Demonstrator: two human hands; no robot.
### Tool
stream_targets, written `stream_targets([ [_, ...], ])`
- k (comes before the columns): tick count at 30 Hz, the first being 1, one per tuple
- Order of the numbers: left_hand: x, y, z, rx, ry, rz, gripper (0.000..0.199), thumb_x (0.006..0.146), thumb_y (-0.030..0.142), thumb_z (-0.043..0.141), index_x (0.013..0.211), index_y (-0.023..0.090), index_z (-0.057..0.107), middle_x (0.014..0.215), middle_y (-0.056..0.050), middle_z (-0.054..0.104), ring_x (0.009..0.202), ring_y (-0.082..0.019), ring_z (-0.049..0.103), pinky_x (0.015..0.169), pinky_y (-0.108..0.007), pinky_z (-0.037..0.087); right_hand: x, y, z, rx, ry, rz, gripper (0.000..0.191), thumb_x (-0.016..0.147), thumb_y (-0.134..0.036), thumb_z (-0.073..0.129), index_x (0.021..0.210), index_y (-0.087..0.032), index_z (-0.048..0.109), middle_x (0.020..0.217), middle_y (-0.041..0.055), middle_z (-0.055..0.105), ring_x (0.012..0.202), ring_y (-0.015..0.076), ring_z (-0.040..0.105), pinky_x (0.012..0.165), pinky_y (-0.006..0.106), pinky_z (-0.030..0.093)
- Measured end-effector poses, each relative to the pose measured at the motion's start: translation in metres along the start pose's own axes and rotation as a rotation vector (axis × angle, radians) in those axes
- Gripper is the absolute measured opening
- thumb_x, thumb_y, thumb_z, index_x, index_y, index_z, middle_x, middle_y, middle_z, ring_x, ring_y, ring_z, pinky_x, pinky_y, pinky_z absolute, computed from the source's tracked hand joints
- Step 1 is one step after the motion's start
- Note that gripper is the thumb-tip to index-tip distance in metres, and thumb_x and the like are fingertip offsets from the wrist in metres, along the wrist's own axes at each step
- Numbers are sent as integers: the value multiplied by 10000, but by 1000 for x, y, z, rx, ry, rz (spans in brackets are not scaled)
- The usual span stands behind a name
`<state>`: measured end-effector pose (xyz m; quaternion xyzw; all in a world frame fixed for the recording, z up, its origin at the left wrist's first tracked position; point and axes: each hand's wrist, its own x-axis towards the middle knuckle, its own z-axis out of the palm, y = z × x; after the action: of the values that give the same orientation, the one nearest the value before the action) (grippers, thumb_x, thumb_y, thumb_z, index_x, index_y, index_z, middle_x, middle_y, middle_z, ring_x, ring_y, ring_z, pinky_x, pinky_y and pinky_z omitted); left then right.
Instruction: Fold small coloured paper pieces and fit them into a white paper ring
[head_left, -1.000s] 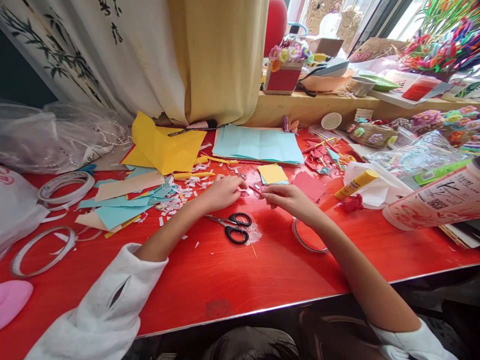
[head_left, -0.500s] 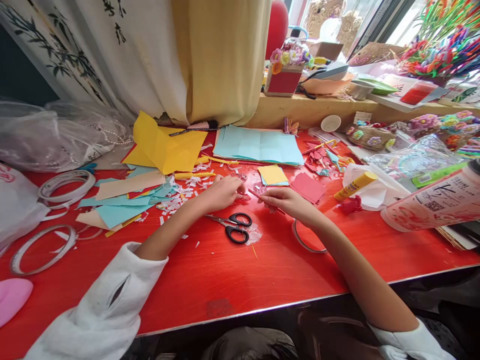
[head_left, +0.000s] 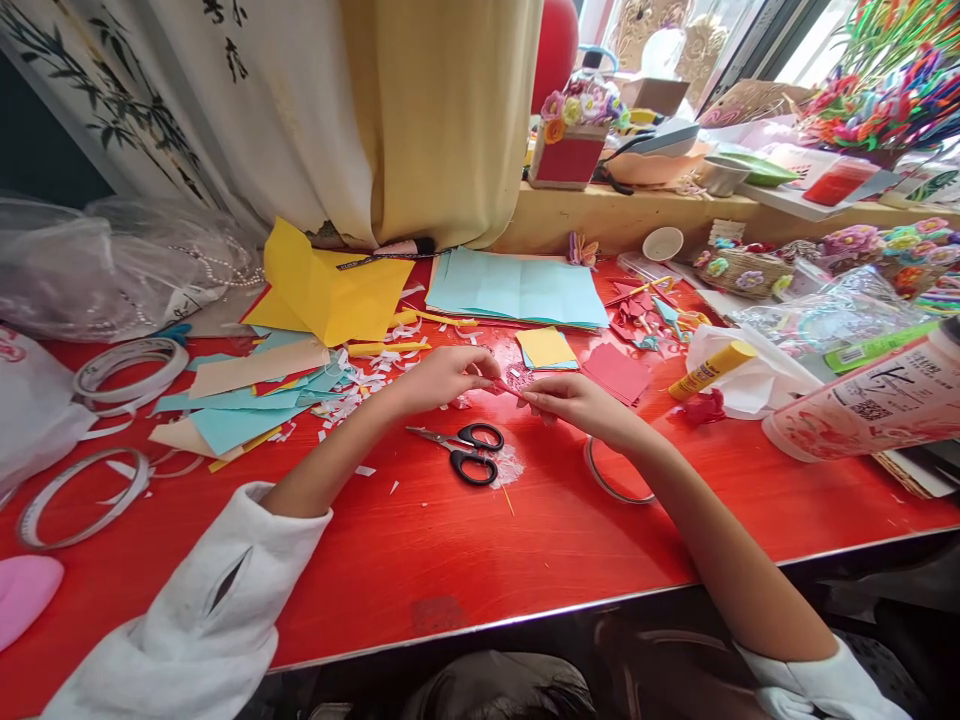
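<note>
Between my two hands is a small piece of red paper (head_left: 511, 388), narrow and partly hidden by the fingers. My left hand (head_left: 450, 378) pinches its left end between thumb and fingertips. At the other end, my right hand (head_left: 574, 402) grips it with closed fingers. Black-handled scissors (head_left: 474, 452) lie on the red table (head_left: 390, 570) just below my hands, blades pointing left, over a whitish patch. Small yellow and blue paper squares (head_left: 546, 350) sit just beyond my right hand, with red paper squares (head_left: 616, 374) to their right.
Blue sheets (head_left: 517, 288) and a folded yellow sheet (head_left: 330, 290) lie at the back. Paper scraps and tape rolls (head_left: 131, 372) spread on the left. A glue stick (head_left: 711, 372) and a large cup (head_left: 874, 395) are on the right. One tape ring (head_left: 615, 485) lies under my right forearm.
My left hand has shifted slightly, and its fingers now meet the red paper's left end, close to my right fingertips. My right hand has hardly moved.
</note>
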<state>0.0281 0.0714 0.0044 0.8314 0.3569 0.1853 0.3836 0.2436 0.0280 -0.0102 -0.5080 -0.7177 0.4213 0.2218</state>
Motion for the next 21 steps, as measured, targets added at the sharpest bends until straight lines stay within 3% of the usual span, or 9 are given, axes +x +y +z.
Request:
stream_targets([
  [4,0,0,-1,-14,11,19,183,797,254,492,918,161,593,968,-39,615,855,-140,567,610,-217,480,0,0,-1,7,-2,11,357,804,-467,486,826,-144,639,644,19,539,621,133,504,583,262,367],
  [10,-1,2,1,-65,-35,-10,190,800,260,494,939,158,576,962,-51,617,840,-151,584,514,-199,465,1,1,0,-14,0,12,366,801,-474,486,829,-145,645,655,23,539,619,132,496,573,259,364],
  [21,-1,5,1,-18,-34,0,193,810,248,501,956,152,581,974,-52,635,880,-151,584,627,-236,474,-2,-4,-1,4,-20,14,380,798,-490,491,790,-142,642,646,18,526,614,122,474,564,254,349],
])
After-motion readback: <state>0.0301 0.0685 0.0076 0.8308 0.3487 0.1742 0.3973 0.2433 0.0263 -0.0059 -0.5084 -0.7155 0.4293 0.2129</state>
